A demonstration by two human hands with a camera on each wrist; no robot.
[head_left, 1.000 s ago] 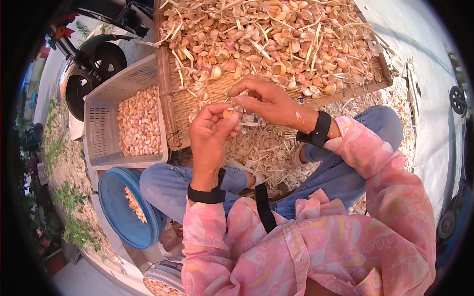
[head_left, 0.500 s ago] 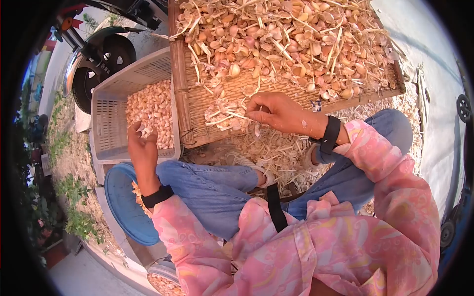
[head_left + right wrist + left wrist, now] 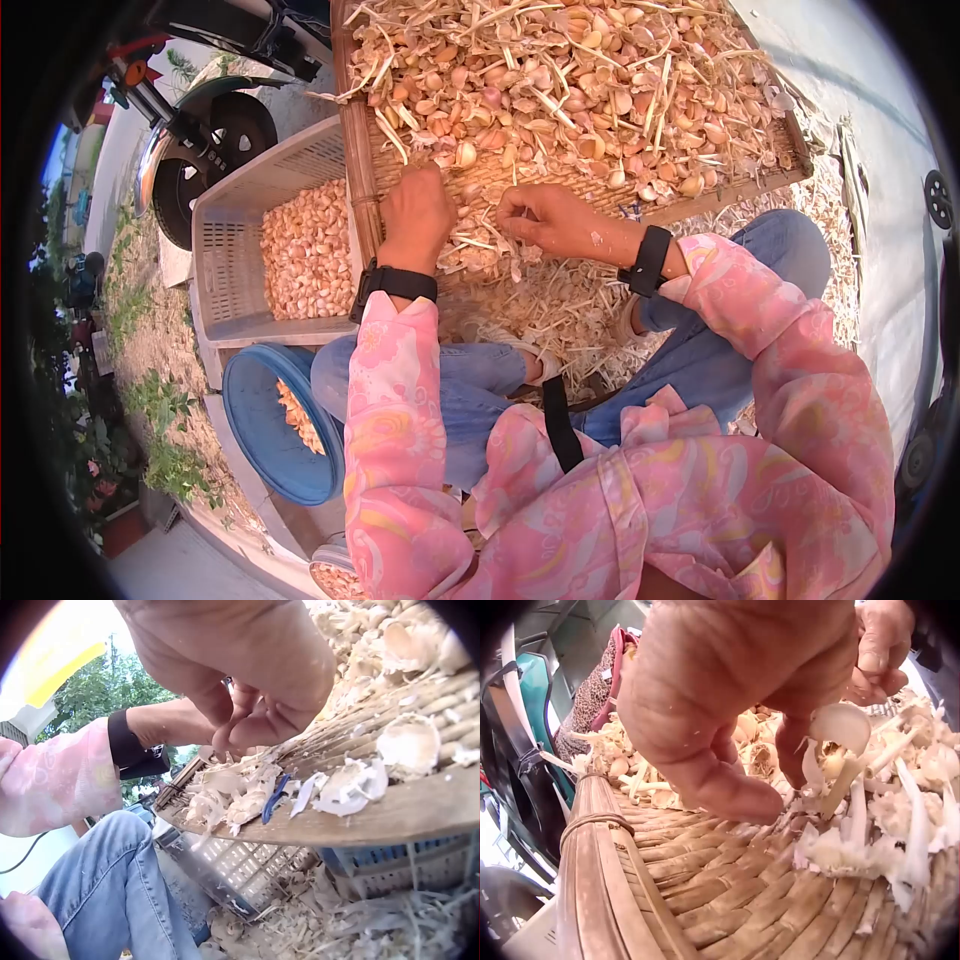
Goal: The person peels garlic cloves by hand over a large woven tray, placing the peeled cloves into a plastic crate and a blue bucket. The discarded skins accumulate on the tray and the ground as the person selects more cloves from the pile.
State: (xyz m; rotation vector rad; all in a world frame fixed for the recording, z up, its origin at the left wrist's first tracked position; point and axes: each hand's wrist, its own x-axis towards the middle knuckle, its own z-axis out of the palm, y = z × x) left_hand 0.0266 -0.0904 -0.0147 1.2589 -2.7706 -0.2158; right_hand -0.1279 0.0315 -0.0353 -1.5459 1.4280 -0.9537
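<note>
My left hand reaches down over the near left part of the woven tray. In the left wrist view its fingers are spread above the weave, close to garlic skins and stems; nothing shows between them. A pale garlic clove appears just beyond the fingertips. My right hand stays at the tray's near edge, fingers curled in with the tips together. Papery skins lie right below those fingertips in the right wrist view. Whether they hold something I cannot tell.
Many garlic cloves with dry stems heap across the tray. Left of it stands a pale plastic crate holding cloves, and nearer, a blue bucket. Discarded skins cover the ground between the legs. A wheel stands beyond the crate.
My left hand held a clove near the right hand, swung left over the crate, then came back to the tray without it. The right hand lowered slightly and stayed by the near edge.
</note>
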